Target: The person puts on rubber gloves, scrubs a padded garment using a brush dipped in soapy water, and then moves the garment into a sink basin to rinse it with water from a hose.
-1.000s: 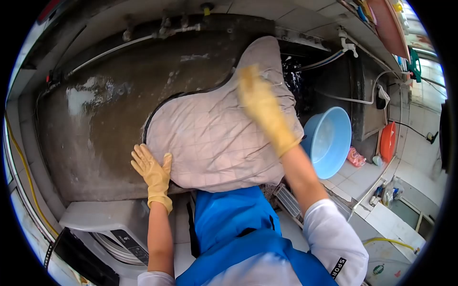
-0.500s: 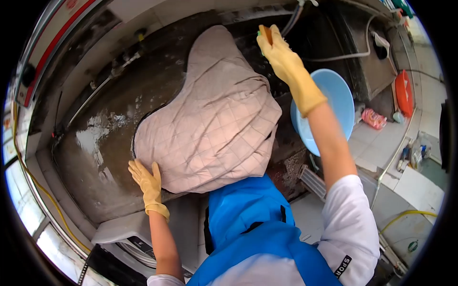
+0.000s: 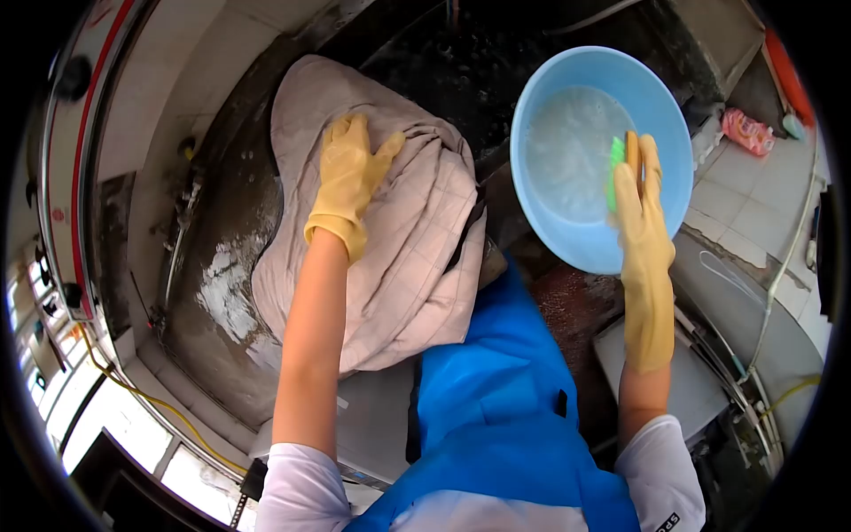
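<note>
A quilted pinkish-beige fabric cover [image 3: 390, 266] lies rumpled on the wet dark counter. My left hand [image 3: 347, 168], in a yellow rubber glove, rests on its upper part with the fingers spread. My right hand [image 3: 645, 204], gloved likewise, grips a scrub brush [image 3: 617, 168] with green bristles and an orange-brown back. The brush is over the light blue basin [image 3: 529, 213], which holds cloudy, sudsy water. Whether the bristles touch the water I cannot tell.
To the right of the basin, a pink packet [image 3: 747, 132] lies on the tiles, with a red-orange container [image 3: 788, 75] behind it. A yellow hose [image 3: 164, 401] runs along the left side. A metal pipe [image 3: 176, 253] lines the counter's back.
My left hand has moved from the cover's lower left edge up onto its top part. My right hand has brought the brush from beyond the cover to over the basin. The view has shifted.
</note>
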A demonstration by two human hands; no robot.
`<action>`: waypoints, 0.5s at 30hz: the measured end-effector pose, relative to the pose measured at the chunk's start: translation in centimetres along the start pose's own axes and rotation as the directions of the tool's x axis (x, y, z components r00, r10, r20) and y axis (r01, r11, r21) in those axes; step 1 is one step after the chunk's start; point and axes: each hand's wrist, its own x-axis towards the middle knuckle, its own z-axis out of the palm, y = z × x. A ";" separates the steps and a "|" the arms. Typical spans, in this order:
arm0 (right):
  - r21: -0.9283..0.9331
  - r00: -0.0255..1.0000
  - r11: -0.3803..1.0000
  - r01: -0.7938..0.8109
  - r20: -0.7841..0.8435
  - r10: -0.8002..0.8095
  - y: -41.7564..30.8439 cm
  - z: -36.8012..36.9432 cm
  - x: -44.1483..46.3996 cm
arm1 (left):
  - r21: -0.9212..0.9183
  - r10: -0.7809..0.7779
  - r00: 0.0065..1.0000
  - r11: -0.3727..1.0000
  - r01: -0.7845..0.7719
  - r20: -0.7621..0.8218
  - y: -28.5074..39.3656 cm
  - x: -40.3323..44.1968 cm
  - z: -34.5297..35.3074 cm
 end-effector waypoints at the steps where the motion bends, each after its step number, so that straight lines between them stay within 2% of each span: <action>1: 0.017 1.000 1.000 -0.018 0.000 0.018 0.8 0.0 0.0 | 0.154 0.000 1.000 0.988 -0.003 0.019 0.1 0.5 0.9; 2: 0.050 0.998 0.997 -0.067 -0.007 0.067 1.5 0.0 0.0 | 0.166 0.010 0.999 0.986 -0.016 0.036 -0.2 0.8 1.5; 4: 0.115 0.989 0.983 -0.143 -0.012 0.145 2.9 -0.2 0.9 | 0.148 0.121 0.986 0.979 -0.138 0.117 -1.0 2.2 2.4; 5: 0.112 0.995 0.989 -0.094 -0.023 0.098 3.6 0.2 0.5 | 0.144 0.121 0.985 0.980 -0.139 0.122 -1.8 1.1 2.9; 7: 0.156 0.997 0.986 -0.067 -0.034 0.073 4.1 0.0 1.6 | 0.062 0.228 0.974 0.972 -0.227 -0.005 -0.9 2.4 1.9; 9: 0.076 0.999 0.996 -0.051 -0.012 0.052 4.4 -0.3 1.8 | 0.011 0.218 0.974 0.976 -0.219 0.055 0.4 2.3 0.4; 11: 0.085 0.999 0.995 -0.055 0.003 0.055 4.7 -0.3 2.1 | -0.177 0.091 0.996 0.981 -0.086 0.023 0.2 1.7 -0.8; 13: 0.122 0.998 0.990 -0.068 0.024 0.065 4.8 -0.8 2.3 | -0.182 0.141 0.989 0.974 -0.133 0.036 1.0 1.4 -2.5; 15: 0.101 0.999 0.994 -0.031 0.037 0.027 4.7 -0.7 2.8 | -0.015 0.235 0.971 0.972 -0.235 0.049 1.7 1.0 -4.0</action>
